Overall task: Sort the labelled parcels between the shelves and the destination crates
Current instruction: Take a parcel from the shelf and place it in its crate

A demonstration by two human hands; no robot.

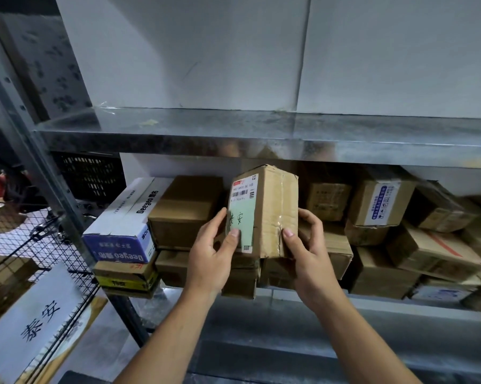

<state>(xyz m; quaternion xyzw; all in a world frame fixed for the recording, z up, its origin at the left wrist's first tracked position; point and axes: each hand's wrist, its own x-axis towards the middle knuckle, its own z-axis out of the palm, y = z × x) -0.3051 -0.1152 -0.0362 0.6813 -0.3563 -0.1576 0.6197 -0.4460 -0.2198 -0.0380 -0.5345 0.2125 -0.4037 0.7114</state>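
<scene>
A small brown cardboard parcel (269,206) stands upright in front of the middle shelf, carrying a barcode label and a green sticker with handwritten characters. My left hand (211,253) grips its left side, thumb on the green sticker. On the other side my right hand (308,250) holds the lower right corner, thumb on the taped front edge and fingers curled behind. Both hands hold it clear of the stacked boxes behind.
The metal shelf (261,303) is packed with brown parcels (383,267) and a white-blue Deeyeo box (125,225). The upper shelf (233,134) is bare. A wire cage crate (34,261) with a white destination sign (37,317) stands at lower left. A black plastic crate (92,176) sits behind the upright.
</scene>
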